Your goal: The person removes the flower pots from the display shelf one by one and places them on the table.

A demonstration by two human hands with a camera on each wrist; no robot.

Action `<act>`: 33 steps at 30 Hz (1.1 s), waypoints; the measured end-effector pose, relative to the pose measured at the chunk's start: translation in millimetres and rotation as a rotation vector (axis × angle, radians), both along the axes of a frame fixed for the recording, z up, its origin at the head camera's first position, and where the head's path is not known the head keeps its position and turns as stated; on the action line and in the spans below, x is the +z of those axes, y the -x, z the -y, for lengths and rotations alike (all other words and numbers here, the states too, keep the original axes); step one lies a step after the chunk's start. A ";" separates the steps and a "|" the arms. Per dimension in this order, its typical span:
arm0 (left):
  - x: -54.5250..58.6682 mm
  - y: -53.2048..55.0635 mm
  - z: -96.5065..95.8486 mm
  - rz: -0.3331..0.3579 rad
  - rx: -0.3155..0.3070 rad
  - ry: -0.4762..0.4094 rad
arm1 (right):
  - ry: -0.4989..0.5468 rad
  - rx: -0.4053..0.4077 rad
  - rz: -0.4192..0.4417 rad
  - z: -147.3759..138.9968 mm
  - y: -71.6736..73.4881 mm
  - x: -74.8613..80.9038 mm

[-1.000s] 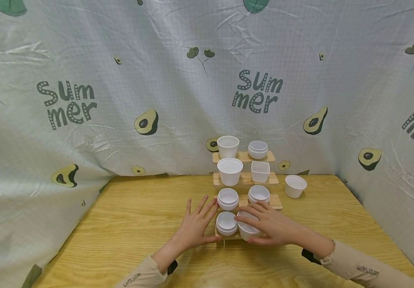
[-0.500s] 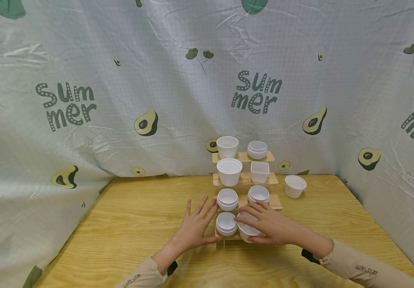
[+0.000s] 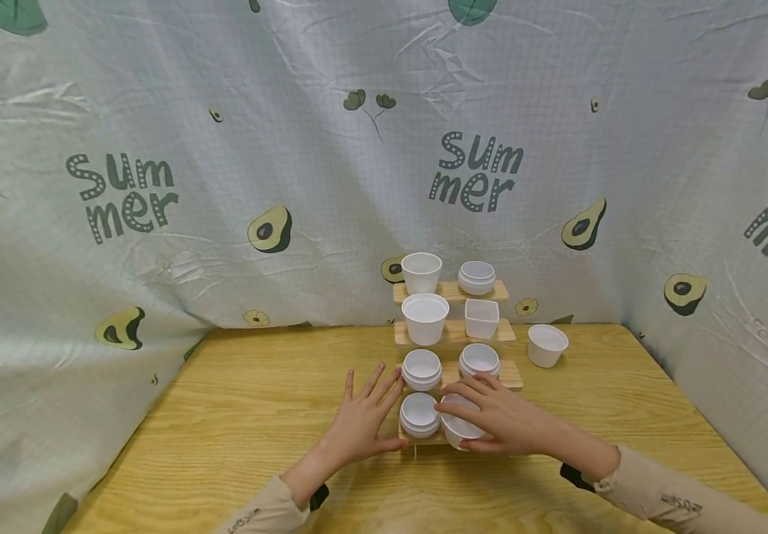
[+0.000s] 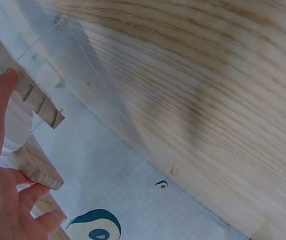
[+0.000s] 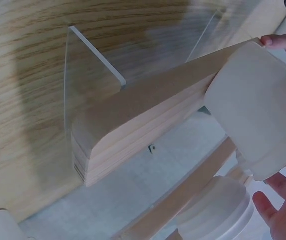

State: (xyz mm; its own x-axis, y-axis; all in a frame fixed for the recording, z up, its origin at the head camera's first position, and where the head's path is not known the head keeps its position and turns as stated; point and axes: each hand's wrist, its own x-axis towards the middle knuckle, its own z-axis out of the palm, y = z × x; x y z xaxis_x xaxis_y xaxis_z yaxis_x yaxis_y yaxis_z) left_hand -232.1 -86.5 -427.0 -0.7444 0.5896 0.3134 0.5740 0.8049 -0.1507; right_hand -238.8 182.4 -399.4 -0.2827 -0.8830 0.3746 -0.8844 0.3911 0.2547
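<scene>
A four-tier wooden display stand (image 3: 453,334) bears white plastic cups and jars in two columns. My left hand (image 3: 360,426) is spread along its left side. In the left wrist view, the thumb (image 4: 8,80) rests at the lowest board's end and other fingertips touch the boards above. My right hand (image 3: 510,421) holds a round white cup (image 3: 453,430) on the lowest board, thumb on the near side, fingers over the rim. In the right wrist view this cup (image 5: 258,110) overlaps the board's edge (image 5: 148,120). Left of it sits a ridged white jar (image 3: 420,414).
Another jar (image 3: 421,369) and a similar one (image 3: 479,360) stand one tier up. Higher are a large cup (image 3: 426,317), a square cup (image 3: 481,317), a top cup (image 3: 421,272) and a top jar (image 3: 476,277). One loose cup (image 3: 547,345) stands right of the stand.
</scene>
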 end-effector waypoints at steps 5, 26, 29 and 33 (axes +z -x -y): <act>0.4 -0.2 -0.1 0.002 0.003 0.002 | 0.012 -0.014 0.022 -2.5 -1.2 -0.8; -0.8 1.2 1.0 -0.005 -0.005 -0.024 | 0.042 -0.051 0.003 -24.2 -15.4 7.1; -0.4 1.0 0.8 0.005 -0.007 -0.025 | 0.038 -0.072 0.000 -28.6 -18.0 7.1; -0.2 0.6 0.6 0.011 -0.005 -0.018 | 0.043 -0.099 0.027 -34.5 -21.0 6.6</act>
